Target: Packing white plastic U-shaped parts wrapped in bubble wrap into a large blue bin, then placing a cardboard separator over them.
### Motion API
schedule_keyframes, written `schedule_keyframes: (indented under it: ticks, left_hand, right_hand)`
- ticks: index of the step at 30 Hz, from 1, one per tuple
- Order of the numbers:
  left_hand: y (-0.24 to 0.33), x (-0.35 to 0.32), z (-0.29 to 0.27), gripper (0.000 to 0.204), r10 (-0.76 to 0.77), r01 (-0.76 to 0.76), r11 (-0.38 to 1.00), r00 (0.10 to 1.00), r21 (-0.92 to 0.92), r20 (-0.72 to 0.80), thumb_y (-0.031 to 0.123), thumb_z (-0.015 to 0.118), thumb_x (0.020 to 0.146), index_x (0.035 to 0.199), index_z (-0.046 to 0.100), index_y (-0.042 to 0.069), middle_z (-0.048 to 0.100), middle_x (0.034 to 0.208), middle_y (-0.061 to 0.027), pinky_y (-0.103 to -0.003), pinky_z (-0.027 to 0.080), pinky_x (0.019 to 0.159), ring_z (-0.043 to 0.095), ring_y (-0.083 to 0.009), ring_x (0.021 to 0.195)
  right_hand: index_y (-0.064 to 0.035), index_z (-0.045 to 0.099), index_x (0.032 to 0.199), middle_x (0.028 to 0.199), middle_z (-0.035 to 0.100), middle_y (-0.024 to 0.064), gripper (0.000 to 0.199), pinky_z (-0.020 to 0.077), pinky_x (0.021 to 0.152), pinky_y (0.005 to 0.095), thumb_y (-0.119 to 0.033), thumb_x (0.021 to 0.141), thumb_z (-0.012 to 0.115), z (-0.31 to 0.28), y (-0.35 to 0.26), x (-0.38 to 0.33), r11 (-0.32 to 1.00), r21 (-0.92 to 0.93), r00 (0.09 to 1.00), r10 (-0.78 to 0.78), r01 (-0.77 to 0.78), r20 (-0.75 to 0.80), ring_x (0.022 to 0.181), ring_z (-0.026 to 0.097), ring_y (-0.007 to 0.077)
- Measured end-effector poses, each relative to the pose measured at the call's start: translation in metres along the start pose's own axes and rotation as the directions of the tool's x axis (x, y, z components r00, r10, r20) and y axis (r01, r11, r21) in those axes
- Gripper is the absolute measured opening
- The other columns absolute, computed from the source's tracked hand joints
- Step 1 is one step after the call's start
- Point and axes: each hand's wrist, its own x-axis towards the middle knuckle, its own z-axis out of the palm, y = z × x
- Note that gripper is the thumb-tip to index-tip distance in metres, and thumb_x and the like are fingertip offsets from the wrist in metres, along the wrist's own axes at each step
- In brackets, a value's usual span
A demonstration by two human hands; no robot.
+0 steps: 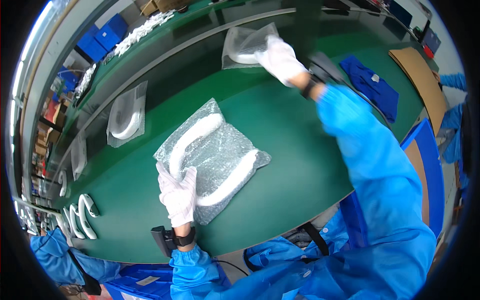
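Note:
A white U-shaped part [187,143] lies inside a clear bubble-wrap bag [220,160] on the green work table, in front of me. My left hand [178,194], in a white glove, grips the near left side of that bag, its thumb on top by the part's bend. Farther off, my gloved right hand [281,59] reaches over the table. Its fingers are on the right side of a second bubble-wrap bag [240,46], which holds a similar white part; the fingertips are partly hidden. My right forearm is slightly blurred.
More bagged parts [127,116] lie along the far left, and bare white curved parts [87,216] sit near the left edge. At the right are a blue cloth [375,90], a cardboard sheet [420,80] and a blue crate [434,175]. Co-workers' blue sleeves [454,81] show at both sides.

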Motion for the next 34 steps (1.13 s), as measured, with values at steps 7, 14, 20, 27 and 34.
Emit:
schedule_keyframes:
  ticks: [7, 14, 20, 27, 34]
  left_hand:
    - [0.027, 0.073, 0.018, 0.078, 0.556, -0.506, 0.637, 0.824, 0.582, 0.108, 0.037, 0.072, 0.072, 0.136, 0.042, 0.004, 0.047, 0.129, -0.0248, -0.040, 0.045, 0.094, 0.050, -0.0370, 0.116]
    - [0.010, 0.090, -0.007, 0.064, 0.270, -0.398, 0.882, 0.866, 0.252, 0.421, 0.038, 0.072, 0.072, 0.120, 0.053, 0.000, 0.061, 0.098, -0.0220, -0.044, 0.050, 0.080, 0.060, -0.0394, 0.092]
    - [-0.029, 0.042, -0.030, 0.051, -0.014, -0.082, 0.932, 0.965, 0.352, 0.263, 0.036, 0.067, 0.080, 0.111, 0.053, -0.002, 0.061, 0.099, -0.0256, -0.044, 0.050, 0.075, 0.061, -0.0409, 0.088]
    - [-0.034, 0.052, -0.024, 0.041, 0.272, -0.281, 0.959, 0.885, -0.032, 0.378, 0.029, 0.057, 0.090, 0.111, 0.051, -0.005, 0.059, 0.093, -0.0283, -0.046, 0.047, 0.077, 0.057, -0.0449, 0.090]
    - [-0.033, 0.097, -0.013, 0.044, 0.718, -0.770, 0.637, 0.613, 0.045, 0.330, 0.022, 0.053, 0.090, 0.130, 0.048, 0.005, 0.051, 0.124, -0.0284, -0.034, 0.041, 0.098, 0.054, -0.0254, 0.115]
  right_hand:
    - [-0.0101, 0.074, 0.091, 0.097, 0.071, 0.0082, 0.027, 0.0505, 0.068, 0.0445, -0.019, 0.085, 0.049, 0.163, 0.085, 0.078, 0.788, -0.599, 0.840, 0.416, -0.141, 0.349, 0.087, 0.068, 0.0280]
    - [-0.0120, 0.073, 0.100, 0.109, 0.068, 0.0080, 0.030, 0.0521, 0.074, 0.0447, -0.022, 0.089, 0.047, 0.198, 0.094, 0.087, 0.780, -0.625, 0.721, 0.424, 0.016, 0.548, 0.096, 0.067, 0.0293]
    - [-0.0108, 0.071, 0.097, 0.086, 0.070, 0.0127, 0.022, 0.0523, 0.072, 0.0381, -0.017, 0.081, 0.059, 0.156, 0.041, 0.086, 0.914, -0.351, 0.845, 0.018, 0.202, 0.534, 0.083, 0.068, 0.0280]
    - [0.0042, 0.059, 0.102, 0.087, 0.060, 0.0180, 0.037, 0.0467, 0.078, 0.0348, -0.027, 0.083, 0.065, 0.026, -0.031, 0.049, 0.662, 0.701, 0.864, -0.485, 0.265, 0.132, 0.078, 0.054, 0.0305]
    - [-0.0017, 0.049, 0.129, 0.122, 0.055, 0.0246, 0.072, 0.0380, 0.102, 0.0439, -0.050, 0.078, 0.068, -0.030, -0.038, -0.036, 0.800, 0.597, 0.812, -0.385, 0.057, 0.439, 0.114, 0.054, 0.0350]
